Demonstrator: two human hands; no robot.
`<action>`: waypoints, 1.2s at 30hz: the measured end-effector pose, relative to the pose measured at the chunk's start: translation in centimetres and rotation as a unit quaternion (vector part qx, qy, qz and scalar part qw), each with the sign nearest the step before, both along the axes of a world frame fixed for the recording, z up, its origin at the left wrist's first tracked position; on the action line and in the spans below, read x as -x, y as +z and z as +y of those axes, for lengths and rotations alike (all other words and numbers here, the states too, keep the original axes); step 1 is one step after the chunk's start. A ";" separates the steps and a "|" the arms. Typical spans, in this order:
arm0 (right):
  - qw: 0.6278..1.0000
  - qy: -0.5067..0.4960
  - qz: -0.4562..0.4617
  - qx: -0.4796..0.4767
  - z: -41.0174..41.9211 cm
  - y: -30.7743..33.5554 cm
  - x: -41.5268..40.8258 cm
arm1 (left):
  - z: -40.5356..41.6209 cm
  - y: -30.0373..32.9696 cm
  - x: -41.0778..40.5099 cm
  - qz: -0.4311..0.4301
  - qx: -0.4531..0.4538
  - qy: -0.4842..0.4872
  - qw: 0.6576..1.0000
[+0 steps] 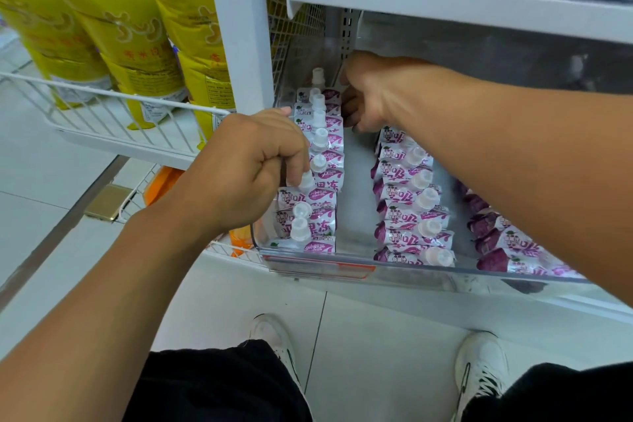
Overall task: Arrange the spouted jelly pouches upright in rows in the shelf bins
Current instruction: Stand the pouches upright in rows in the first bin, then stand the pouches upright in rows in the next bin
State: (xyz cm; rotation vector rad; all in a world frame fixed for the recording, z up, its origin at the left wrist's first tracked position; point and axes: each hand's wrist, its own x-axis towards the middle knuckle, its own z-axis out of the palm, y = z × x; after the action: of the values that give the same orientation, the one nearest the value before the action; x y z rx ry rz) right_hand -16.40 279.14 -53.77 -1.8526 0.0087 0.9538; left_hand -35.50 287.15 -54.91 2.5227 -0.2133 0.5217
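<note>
**Squaring up the left row**

Under my left hand [246, 168], fingers pinch a spout in the left pouch row [318, 161] to steady it upright. My right hand [368, 92] curls around the rearmost pouches, bracing them inside the clear bin [342, 265].

bare lane [356, 195] between left pouch row [322, 161] and middle pouch row [407, 202], upper shelf [445, 3] low overhead

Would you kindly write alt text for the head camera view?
A person's left hand pinches a pouch spout in the left row of purple jelly pouches in a clear shelf bin, while the right hand reaches to the row's back. Two more rows lie to the right.
</note>
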 end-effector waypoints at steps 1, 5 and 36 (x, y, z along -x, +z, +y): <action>1.000 -0.004 0.011 0.002 0.0 -0.3 -0.3 | 0.0 0.0 0.0 0.001 0.000 0.000 1.000; 0.999 0.001 0.051 -0.018 0.0 -1.0 -2.0 | -0.3 0.4 0.2 0.015 -0.002 0.005 1.000; 0.624 0.334 -0.646 0.285 -24.1 -1.4 12.0 | -8.9 0.8 2.7 0.184 -0.288 0.069 0.937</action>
State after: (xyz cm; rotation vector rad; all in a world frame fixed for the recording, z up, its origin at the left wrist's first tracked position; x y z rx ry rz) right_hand -28.41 255.02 -55.21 -2.8231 -1.5026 -0.2625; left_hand -38.16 278.27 -54.07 3.1631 -0.0481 0.0158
